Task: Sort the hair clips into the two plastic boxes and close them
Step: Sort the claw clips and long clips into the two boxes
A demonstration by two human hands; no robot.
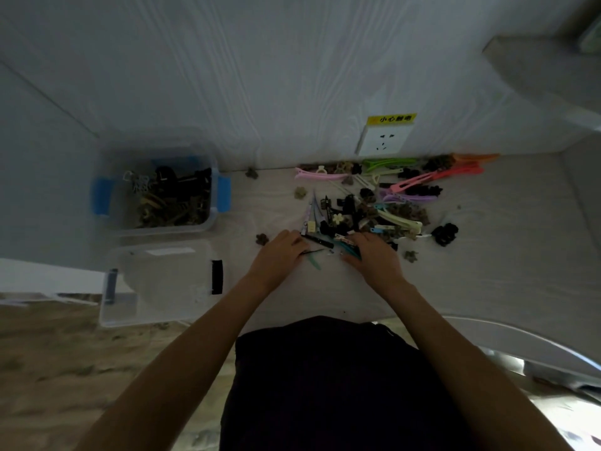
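Note:
A heap of mixed hair clips (393, 203) lies on the white table by the wall: long pink, green, orange and purple clips, plus dark claw clips. My left hand (281, 252) rests at the heap's near edge, fingers closed on thin dark and teal clips (313, 253). My right hand (374, 255) lies flat over teal clips (349, 250) beside it. A clear box with blue latches (224, 193) at the far left holds dark and brown clips. Nearer me stands a second clear box (162, 281) with a black latch, its lid on.
A wall socket (383, 141) with a yellow label sits just above the heap. Single small flower clips (261, 239) lie scattered between the boxes and the heap. The near box overhangs the table's front edge, with wooden floor below. My dark clothing fills the bottom centre.

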